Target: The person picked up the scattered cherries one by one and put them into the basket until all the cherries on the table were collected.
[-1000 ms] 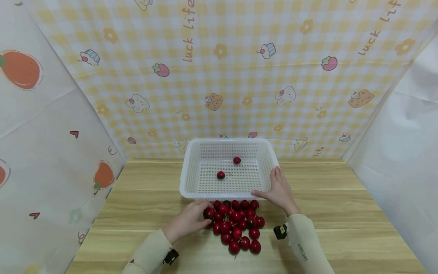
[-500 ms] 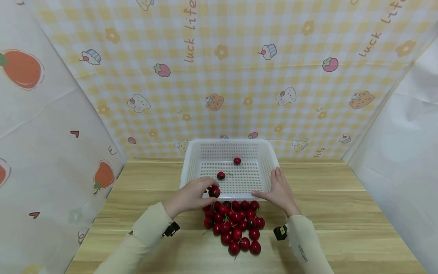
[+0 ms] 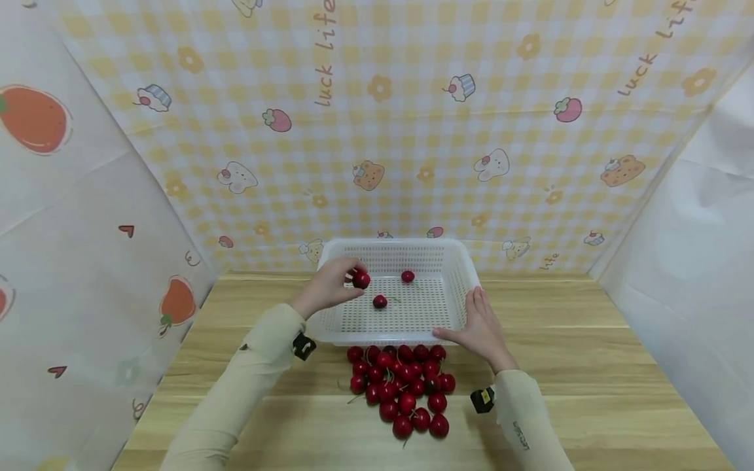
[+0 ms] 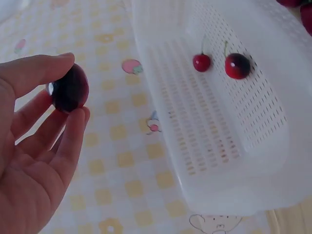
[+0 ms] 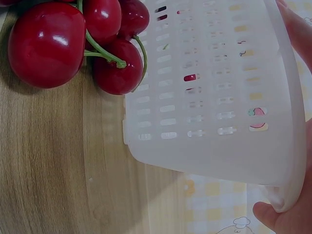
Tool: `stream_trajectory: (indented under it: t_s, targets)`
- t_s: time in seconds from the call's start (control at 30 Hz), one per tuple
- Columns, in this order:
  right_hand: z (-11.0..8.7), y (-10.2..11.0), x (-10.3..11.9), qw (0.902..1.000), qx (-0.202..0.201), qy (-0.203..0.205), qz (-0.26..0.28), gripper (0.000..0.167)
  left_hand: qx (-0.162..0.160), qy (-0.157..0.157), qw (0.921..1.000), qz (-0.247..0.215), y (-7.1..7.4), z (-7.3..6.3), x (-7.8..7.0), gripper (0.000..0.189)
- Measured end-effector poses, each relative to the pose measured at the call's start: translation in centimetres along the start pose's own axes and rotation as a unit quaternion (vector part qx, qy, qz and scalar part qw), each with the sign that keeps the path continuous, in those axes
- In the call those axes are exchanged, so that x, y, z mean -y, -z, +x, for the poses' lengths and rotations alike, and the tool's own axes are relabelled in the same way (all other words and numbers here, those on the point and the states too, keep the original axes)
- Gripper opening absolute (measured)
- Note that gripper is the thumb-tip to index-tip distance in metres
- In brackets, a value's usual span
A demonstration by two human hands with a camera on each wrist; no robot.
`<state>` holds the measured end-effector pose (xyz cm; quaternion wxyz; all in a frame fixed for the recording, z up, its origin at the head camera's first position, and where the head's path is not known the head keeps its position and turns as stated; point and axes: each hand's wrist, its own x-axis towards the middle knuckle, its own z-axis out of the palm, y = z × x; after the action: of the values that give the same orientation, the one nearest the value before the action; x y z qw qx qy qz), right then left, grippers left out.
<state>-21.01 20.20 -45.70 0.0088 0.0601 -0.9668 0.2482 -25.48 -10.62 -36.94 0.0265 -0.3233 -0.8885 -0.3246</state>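
Note:
In the head view my left hand (image 3: 332, 284) pinches a dark red cherry (image 3: 361, 279) over the left part of the white plastic basket (image 3: 315, 330). The left wrist view shows that cherry (image 4: 70, 88) between thumb and fingertips. Two cherries with stems lie inside the basket: one near the middle (image 3: 379, 301), the other farther back (image 3: 408, 277). My right hand (image 3: 478, 329) holds the basket's front right corner, its thumb over the front rim and its fingers along the right side. In the right wrist view, a fingertip (image 5: 265, 213) touches the corner below the rim.
A heap of cherries (image 3: 406, 401) lies on the wooden table (image 3: 559, 392), close against the basket's front wall. Behind the basket rises a yellow checked cloth (image 3: 424, 144). White printed sheets hang at the left (image 3: 106, 275) and right (image 3: 689, 261).
My left hand has picked a cherry from the heap's left side and carried it forward and up over the basket. The right hand has stayed at the basket's corner.

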Motion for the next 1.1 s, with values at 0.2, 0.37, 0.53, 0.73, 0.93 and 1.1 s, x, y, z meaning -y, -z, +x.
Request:
stream_trajectory:
  t_s: [0.2,0.37,0.53,0.73,0.93,1.1]
  targets:
    - [-0.1,0.1,0.0,1.0,-0.001,-0.001,0.001,0.124,-0.003,0.032,0.9991,0.028,0.1,2.4,1.1,0.023]
    - [0.0,0.0,0.0,1.0,-0.001,0.0,-0.001,0.125,-0.005,0.067,0.9971,0.035,0.2,4.1,1.8,0.024]
    - [0.0,0.0,-0.1,1.0,0.0,0.0,-0.001,0.126,0.012,0.105,0.994,0.026,0.0,5.4,2.8,0.025]
    - [0.1,-0.2,-0.2,1.0,-0.003,-0.001,0.001,0.126,0.036,0.144,0.9889,0.006,-0.5,6.4,4.0,0.028]
    - [0.1,-0.3,-0.2,1.0,0.0,0.001,-0.002,0.125,0.041,0.187,0.9815,-0.002,-1.0,6.8,4.5,0.031]
    - [0.0,-0.2,-0.1,1.0,-0.006,0.003,0.001,0.124,0.04,0.198,0.9792,0.021,-1.3,7.3,4.3,0.03]
